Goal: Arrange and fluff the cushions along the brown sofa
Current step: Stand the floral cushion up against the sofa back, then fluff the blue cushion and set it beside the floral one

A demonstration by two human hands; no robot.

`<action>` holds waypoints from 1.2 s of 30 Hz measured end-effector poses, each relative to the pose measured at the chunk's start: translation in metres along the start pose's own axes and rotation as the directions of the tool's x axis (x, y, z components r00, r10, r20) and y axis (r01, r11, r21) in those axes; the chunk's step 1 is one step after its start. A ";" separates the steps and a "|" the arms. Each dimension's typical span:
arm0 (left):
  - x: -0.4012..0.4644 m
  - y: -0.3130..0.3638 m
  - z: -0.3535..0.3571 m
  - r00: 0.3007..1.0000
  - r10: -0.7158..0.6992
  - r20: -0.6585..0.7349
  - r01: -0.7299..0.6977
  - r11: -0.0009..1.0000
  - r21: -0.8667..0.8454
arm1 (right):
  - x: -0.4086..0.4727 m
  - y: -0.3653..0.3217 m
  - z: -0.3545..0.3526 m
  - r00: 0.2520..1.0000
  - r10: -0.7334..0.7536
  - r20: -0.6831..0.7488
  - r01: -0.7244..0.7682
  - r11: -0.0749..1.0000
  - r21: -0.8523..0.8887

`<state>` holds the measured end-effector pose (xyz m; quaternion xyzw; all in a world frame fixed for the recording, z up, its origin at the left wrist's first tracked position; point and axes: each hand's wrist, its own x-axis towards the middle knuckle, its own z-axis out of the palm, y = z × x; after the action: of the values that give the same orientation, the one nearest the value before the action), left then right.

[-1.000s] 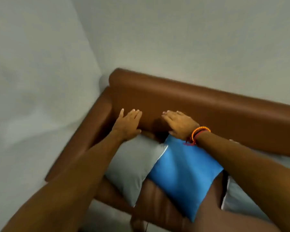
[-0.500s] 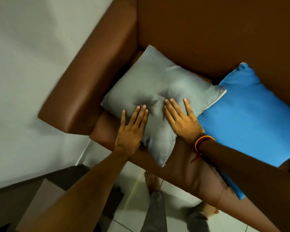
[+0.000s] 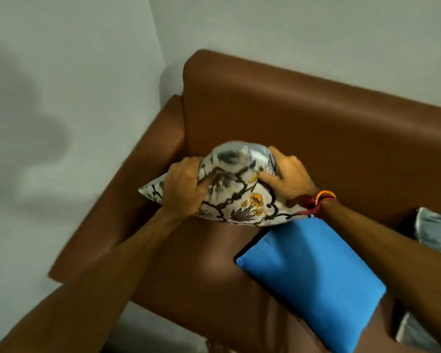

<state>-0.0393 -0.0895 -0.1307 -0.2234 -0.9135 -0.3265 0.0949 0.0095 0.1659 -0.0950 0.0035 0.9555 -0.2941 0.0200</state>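
Nearest the camera, two bare forearms are seen reaching in from the bottom corners, and the brown sofa (image 3: 316, 128) is spread beneath them, its seat front lying lowest in view. A blue cushion (image 3: 311, 278) is laid flat on the seat to the right of centre, tilted so that one corner points toward the lower edge. At the far right, part of a grey cushion (image 3: 435, 233) is glimpsed beyond the right forearm, and a second pale patch is caught at the lower right edge; whether that is a separate cushion cannot be told.

Further in, a floral cushion (image 3: 239, 194) is gripped from both sides above the seat, close to the corner where armrest and backrest meet. It is clamped by the left hand (image 3: 183, 189) on its left side, fingers dug deep into the fabric, and by the right hand (image 3: 288, 177) on its right side, thumb pressed into the front. The cushion is squeezed so that its top bulges between the two hands. Its lower right corner is seen touching or overlapping the blue cushion's upper edge. An orange and red bracelet (image 3: 321, 197) is worn on the right wrist.

Beyond the hands, the tall backrest is seen, with the armrest running down the left. Farthest off, a pale wall (image 3: 74, 72) is seen behind and beside the sofa, marked by a soft shadow.
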 end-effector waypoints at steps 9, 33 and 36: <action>0.104 0.007 0.038 0.994 -0.014 -0.112 0.010 0.999 -0.037 | 0.063 0.038 -0.008 0.983 0.082 -0.165 -0.084 0.996 -0.006; -0.020 0.093 0.137 0.985 0.149 0.090 -0.167 0.958 0.235 | -0.106 0.161 0.024 0.994 -0.071 -0.079 0.021 0.862 -0.506; -0.099 0.125 0.175 0.836 0.363 0.411 -0.442 0.890 0.115 | -0.186 0.205 0.032 0.967 -0.122 0.222 0.234 0.771 -0.592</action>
<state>0.1021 0.0744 -0.2278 -0.4590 -0.8750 -0.1538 0.0060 0.2002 0.3186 -0.2290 -0.1192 0.9896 0.0324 0.0739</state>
